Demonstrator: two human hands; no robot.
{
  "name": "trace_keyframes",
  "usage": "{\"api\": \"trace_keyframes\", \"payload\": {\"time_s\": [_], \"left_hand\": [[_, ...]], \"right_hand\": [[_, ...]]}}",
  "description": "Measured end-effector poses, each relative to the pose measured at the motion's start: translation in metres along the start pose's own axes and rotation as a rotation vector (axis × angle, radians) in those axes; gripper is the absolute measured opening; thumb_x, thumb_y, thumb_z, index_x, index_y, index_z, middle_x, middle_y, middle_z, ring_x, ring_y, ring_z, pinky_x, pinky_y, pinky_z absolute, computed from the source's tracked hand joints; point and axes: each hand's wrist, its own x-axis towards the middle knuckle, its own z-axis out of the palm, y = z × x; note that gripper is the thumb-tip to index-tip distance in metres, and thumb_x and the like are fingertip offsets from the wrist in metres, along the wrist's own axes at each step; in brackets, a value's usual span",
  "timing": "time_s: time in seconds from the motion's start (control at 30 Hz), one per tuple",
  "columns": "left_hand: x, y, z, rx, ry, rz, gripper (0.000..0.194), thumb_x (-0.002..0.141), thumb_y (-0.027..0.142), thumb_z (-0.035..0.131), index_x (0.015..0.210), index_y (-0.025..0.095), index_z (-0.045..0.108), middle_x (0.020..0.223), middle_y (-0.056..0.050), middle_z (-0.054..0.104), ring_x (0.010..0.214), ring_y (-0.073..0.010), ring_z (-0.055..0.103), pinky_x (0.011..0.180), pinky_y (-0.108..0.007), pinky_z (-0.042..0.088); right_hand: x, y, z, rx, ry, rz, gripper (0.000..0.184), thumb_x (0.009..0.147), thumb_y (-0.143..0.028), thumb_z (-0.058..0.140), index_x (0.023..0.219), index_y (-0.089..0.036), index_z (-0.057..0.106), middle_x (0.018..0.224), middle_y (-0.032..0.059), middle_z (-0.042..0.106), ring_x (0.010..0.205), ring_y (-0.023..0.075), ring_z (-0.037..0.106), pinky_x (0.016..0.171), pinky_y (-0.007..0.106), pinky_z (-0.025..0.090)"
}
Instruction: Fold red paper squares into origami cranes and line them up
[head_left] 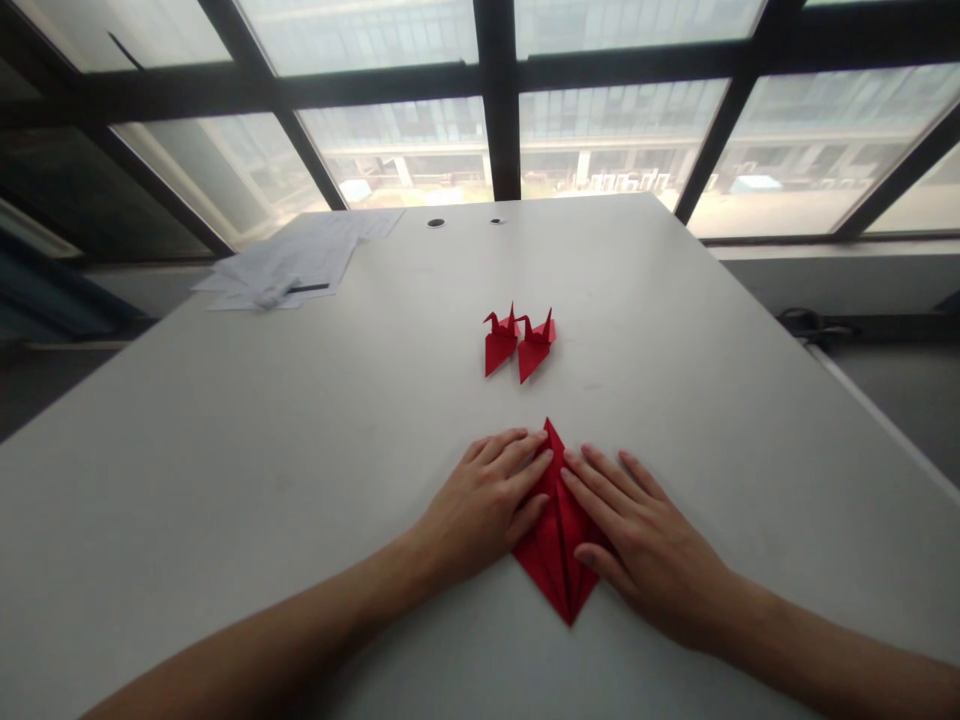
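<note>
A folded red origami paper (559, 535) lies flat on the white table in a long diamond shape, with a crease or slit running down its middle. My left hand (495, 490) rests on its left side, fingers stretched toward the upper part. On the right side lies my right hand (637, 530), its fingers spread and flat against the paper. Parts of both side edges are hidden under the hands. Beyond the paper's top tip stand two finished-looking red paper cranes, a left crane (500, 345) and a right crane (535, 350), close beside each other.
White paper sheets (300, 250) overlap at the table's far left, with a crumpled whitish piece (275, 292) and a dark pen-like stick (309, 288) on them. Two round holes, one dark (436, 223), sit near the far edge of the table (225, 450). Dark-framed windows rise behind.
</note>
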Motion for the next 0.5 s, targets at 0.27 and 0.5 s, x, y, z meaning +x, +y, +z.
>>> {"api": "trace_keyframes", "payload": {"time_s": [0.27,0.5], "left_hand": [[-0.0001,0.0068,-0.0026,0.030,-0.029,0.033,0.054,0.100,0.039,0.049,0.150,0.024,0.039,0.155,-0.007,0.042,0.141,-0.0307,0.038,0.114,-0.049,0.033],[0.0018,0.0038,-0.0024,-0.034,0.044,0.038,0.048,0.100,0.031,0.049,0.147,0.022,0.043,0.150,-0.009,0.048,0.137,-0.0281,0.043,0.113,-0.048,0.036]], "right_hand": [[0.0010,-0.0004,0.0000,0.004,0.021,0.006,0.062,0.098,-0.033,0.049,0.155,-0.017,0.029,0.160,0.0092,0.033,0.150,0.0292,0.023,0.121,0.057,0.024],[0.0009,0.0025,0.0025,0.079,0.085,0.042,0.061,0.099,-0.029,0.047,0.155,-0.019,0.028,0.159,0.0088,0.034,0.148,0.0261,0.028,0.121,0.054,0.026]]}}
